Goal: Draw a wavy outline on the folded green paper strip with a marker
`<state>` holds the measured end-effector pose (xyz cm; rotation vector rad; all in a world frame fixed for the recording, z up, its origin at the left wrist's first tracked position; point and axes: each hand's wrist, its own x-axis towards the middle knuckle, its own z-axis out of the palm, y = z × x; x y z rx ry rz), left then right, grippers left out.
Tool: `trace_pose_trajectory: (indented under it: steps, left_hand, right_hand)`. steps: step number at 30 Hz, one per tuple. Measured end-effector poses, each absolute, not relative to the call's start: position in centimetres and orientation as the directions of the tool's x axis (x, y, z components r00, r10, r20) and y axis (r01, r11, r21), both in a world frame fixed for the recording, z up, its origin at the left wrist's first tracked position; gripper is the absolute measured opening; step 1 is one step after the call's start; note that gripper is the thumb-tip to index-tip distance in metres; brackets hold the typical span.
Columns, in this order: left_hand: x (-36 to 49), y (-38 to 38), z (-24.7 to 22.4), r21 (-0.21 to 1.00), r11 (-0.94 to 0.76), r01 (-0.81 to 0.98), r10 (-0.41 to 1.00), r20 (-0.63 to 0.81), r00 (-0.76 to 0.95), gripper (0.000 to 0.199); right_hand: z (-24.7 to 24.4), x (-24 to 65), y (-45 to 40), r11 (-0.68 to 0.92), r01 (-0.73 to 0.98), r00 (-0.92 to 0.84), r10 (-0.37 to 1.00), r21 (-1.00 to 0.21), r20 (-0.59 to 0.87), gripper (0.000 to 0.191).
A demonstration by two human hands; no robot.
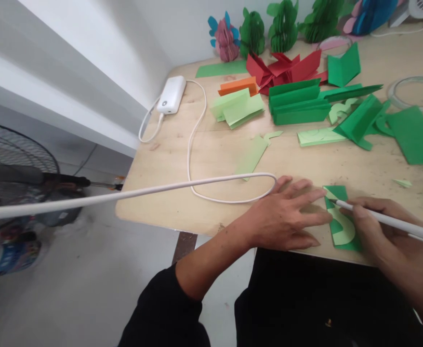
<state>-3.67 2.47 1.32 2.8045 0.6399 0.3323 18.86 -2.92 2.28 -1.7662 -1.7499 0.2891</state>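
Near the table's front edge lies a dark green paper piece (341, 193) with a curved light green paper cutout (347, 231) on top of it. My left hand (287, 214) rests flat on the table with fingers spread, the fingertips reaching the left side of the papers. My right hand (381, 236) grips a white pen (395, 220), its dark tip at the upper part of the light green cutout. The lower right of the green paper is partly hidden by my right hand.
A white cable (193, 183) loops across the table beside my left hand, from a white power bank (172, 94). Folded green papers (298, 103), red papers (287, 70) and light green papers (238, 107) lie farther back. A tape roll (416, 91) is at right. A fan (12, 149) stands left.
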Motion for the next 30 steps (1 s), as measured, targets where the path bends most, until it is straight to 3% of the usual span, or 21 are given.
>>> trace_pose_trajectory:
  steps: [8, 18, 24, 30]
  left_hand:
    - [-3.7, 2.4, 1.5, 0.267, -0.877, 0.399, 0.449, 0.162, 0.879, 0.044]
    - [-3.7, 2.4, 1.2, 0.291, -0.872, 0.393, 0.455, 0.187, 0.87, 0.043]
    - [-3.7, 2.4, 1.1, 0.3, -0.87, 0.391, 0.456, 0.188, 0.87, 0.045]
    - [-3.6, 2.4, 1.0, 0.285, -0.871, 0.401, 0.46, 0.183, 0.869, 0.046]
  right_hand:
    - [2.0, 18.3, -2.4, 0.115, 0.81, 0.069, 0.955, -0.575, 0.288, 0.029]
    - [2.7, 19.4, -4.5, -0.014, 0.772, 0.183, 0.962, -0.636, 0.201, 0.024]
    - [2.5, 19.6, -6.1, 0.075, 0.807, 0.095, 0.963, -0.585, 0.254, 0.019]
    - [2.3, 19.4, -6.2, 0.334, 0.875, -0.152, 0.877, -0.35, 0.455, 0.014]
